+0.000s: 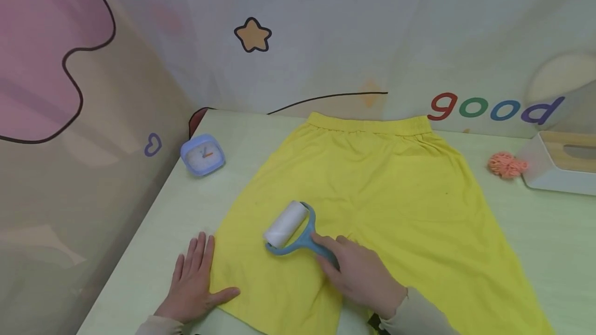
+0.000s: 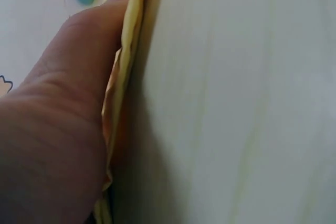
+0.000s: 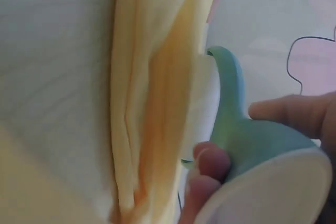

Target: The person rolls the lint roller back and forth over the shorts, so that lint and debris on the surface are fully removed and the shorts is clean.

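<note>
A pair of yellow shorts (image 1: 396,195) lies spread on the table, waistband toward the wall. My right hand (image 1: 360,273) grips the blue handle of a lint roller (image 1: 286,225), whose white roll rests on the left leg of the shorts. In the right wrist view the roller's white roll (image 3: 202,103) meets the fabric, and fingers (image 3: 212,161) curl about the handle. My left hand (image 1: 191,283) lies flat at the left edge of the shorts, fingers straight, thumb spread onto the cloth. The left wrist view shows that thumb (image 2: 79,51) against the fabric edge.
A small blue-violet clock (image 1: 203,155) stands at the table's back left. At the back right are a pink yarn-like bundle (image 1: 506,165) and a white tissue box (image 1: 563,169) with a wooden top. A printed cloth wall (image 1: 326,40) borders the table (image 1: 163,211) behind and at left.
</note>
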A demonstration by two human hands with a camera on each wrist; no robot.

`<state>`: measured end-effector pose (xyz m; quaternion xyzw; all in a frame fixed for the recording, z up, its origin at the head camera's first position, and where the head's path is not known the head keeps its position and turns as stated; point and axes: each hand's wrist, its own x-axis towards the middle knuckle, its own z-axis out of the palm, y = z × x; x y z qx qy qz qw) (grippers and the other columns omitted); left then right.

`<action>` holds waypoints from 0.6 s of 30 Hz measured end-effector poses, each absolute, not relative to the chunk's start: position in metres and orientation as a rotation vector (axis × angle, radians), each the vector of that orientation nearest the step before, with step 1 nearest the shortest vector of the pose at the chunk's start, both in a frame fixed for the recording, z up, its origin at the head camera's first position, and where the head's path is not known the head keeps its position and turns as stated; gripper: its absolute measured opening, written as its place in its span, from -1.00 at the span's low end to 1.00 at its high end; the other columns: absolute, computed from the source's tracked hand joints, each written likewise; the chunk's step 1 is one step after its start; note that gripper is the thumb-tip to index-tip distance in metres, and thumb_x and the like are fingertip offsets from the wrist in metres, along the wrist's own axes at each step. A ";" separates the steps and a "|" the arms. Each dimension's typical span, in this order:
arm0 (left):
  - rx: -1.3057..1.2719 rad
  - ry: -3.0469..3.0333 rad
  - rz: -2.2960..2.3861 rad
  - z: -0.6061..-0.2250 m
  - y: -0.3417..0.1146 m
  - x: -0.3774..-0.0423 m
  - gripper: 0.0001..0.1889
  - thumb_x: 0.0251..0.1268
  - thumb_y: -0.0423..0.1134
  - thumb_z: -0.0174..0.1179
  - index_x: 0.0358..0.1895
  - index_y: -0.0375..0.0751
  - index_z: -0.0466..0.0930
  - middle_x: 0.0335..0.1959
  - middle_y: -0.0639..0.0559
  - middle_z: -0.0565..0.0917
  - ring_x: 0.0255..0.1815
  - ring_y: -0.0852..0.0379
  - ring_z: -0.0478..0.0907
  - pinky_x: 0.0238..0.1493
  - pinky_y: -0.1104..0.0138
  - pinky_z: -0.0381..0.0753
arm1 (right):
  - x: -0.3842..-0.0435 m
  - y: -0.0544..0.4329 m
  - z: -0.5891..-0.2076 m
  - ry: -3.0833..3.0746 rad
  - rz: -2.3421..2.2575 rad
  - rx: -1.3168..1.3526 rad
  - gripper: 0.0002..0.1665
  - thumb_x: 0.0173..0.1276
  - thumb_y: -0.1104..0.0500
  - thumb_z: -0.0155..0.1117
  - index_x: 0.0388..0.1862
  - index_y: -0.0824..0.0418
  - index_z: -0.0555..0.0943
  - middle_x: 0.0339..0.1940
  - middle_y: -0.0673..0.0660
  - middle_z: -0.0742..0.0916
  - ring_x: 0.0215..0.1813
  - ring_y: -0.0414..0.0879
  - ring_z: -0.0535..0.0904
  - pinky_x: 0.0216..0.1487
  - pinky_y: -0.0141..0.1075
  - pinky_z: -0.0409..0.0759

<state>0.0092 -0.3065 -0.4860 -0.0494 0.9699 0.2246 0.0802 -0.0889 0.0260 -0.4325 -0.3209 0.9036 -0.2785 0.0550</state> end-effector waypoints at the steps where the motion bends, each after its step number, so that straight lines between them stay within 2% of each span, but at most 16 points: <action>1: -0.152 2.898 0.670 -0.486 -0.306 0.009 0.33 -0.05 0.48 0.23 0.56 -0.27 -0.32 0.57 -0.26 -0.31 0.55 -0.23 -0.42 0.41 -0.17 -0.42 | -0.087 0.031 -0.430 2.737 -0.840 -0.984 -0.51 0.39 0.05 0.25 0.30 -0.04 0.54 -0.36 -0.10 0.62 -0.50 -0.32 0.36 -0.56 -0.40 0.35; 7: -0.154 2.902 0.694 -0.487 -0.307 0.010 0.33 -0.06 0.47 0.23 0.56 -0.26 -0.32 0.57 -0.25 -0.31 0.55 -0.22 -0.43 0.41 -0.14 -0.47 | -0.080 0.056 -0.411 2.698 -0.765 -0.953 -0.55 0.38 0.06 0.25 0.25 -0.04 0.57 -0.46 -0.21 0.54 -0.54 -0.37 0.31 -0.56 -0.42 0.34; 12: -0.137 2.921 0.697 -0.489 -0.309 0.011 0.33 -0.06 0.46 0.25 0.56 -0.25 -0.32 0.57 -0.25 -0.32 0.55 -0.21 -0.44 0.42 -0.10 -0.52 | -0.079 0.060 -0.399 2.731 -0.709 -0.980 -0.60 0.35 0.09 0.24 0.17 -0.02 0.61 -0.46 -0.20 0.57 -0.52 -0.36 0.35 -0.57 -0.41 0.33; 18: -0.149 2.879 0.679 -0.487 -0.309 0.010 0.37 -0.10 0.49 0.25 0.56 -0.24 -0.37 0.57 -0.25 -0.36 0.55 -0.22 -0.47 0.41 -0.15 -0.49 | -0.082 0.045 -0.391 2.790 -0.682 -1.061 -0.69 0.28 0.15 0.24 0.02 0.07 0.64 -0.65 -0.17 0.41 -0.62 -0.33 0.27 -0.68 -0.41 0.25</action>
